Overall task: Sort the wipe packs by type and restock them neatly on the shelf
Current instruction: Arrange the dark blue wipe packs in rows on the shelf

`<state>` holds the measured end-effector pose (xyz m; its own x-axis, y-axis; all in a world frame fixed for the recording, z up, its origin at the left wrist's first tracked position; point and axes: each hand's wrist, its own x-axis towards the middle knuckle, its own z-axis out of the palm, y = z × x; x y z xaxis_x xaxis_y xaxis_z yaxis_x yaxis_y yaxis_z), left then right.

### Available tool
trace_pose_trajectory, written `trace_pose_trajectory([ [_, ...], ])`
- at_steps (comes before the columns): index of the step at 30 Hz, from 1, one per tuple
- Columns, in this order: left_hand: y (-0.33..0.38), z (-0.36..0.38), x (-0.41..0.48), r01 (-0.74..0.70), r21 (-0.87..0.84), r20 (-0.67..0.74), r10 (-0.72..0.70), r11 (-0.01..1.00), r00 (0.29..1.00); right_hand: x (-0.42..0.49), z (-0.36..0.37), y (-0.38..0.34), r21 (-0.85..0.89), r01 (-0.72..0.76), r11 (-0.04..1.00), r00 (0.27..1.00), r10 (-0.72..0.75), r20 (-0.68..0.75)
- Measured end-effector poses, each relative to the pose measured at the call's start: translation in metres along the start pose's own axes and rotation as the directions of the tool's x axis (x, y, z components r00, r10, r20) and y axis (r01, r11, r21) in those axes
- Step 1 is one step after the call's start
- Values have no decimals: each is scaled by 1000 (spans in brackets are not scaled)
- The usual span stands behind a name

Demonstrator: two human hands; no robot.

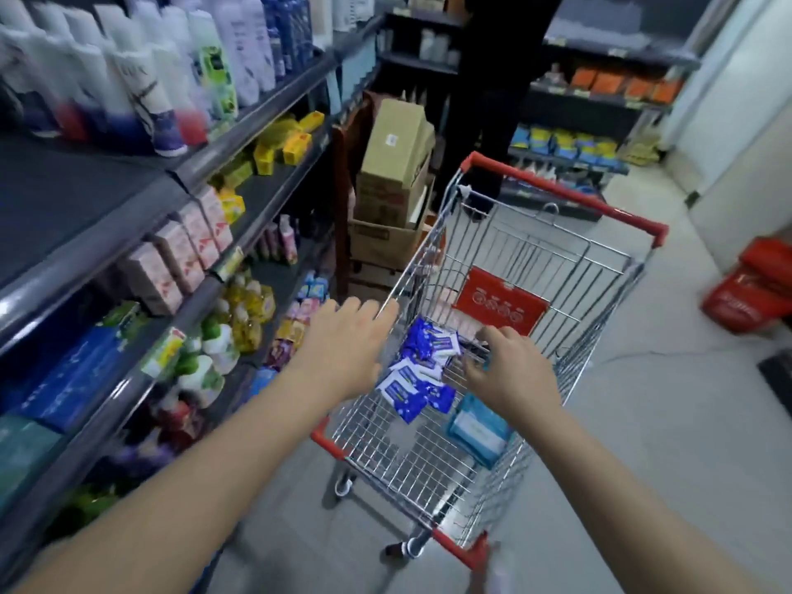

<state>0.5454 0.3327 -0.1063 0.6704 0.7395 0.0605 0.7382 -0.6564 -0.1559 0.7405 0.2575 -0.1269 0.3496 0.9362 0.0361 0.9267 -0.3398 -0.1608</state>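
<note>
A wire shopping cart with red rim corners stands in the aisle. Several blue-and-white wipe packs lie piled in its basket, and a larger teal pack lies nearer me. My left hand hovers flat, fingers straight, at the cart's left rim, holding nothing. My right hand reaches into the basket with fingers bent downward above the packs; whether it touches one I cannot tell. The shelf unit of soaps and bottles runs along my left.
Stacked cardboard boxes stand beyond the cart on the left. A person in dark clothes stands behind the cart. Red bags lie on the floor at the right. A red sign hangs inside the cart.
</note>
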Motion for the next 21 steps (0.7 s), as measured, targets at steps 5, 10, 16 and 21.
trace_pose_trajectory([
  [5,54,86,98,47,-61,151,-38,997,988,91,61,73,8,34,999,988,-35,149],
  [10,75,212,198,325,-144,376,-252,935,892,222,166,123,100,94,990,872,-131,471],
  [16,96,337,237,735,-262,667,-434,626,606,288,276,144,147,106,984,715,-178,676],
  [21,110,391,230,887,-178,732,-545,425,408,306,353,140,183,50,982,563,-179,807],
])
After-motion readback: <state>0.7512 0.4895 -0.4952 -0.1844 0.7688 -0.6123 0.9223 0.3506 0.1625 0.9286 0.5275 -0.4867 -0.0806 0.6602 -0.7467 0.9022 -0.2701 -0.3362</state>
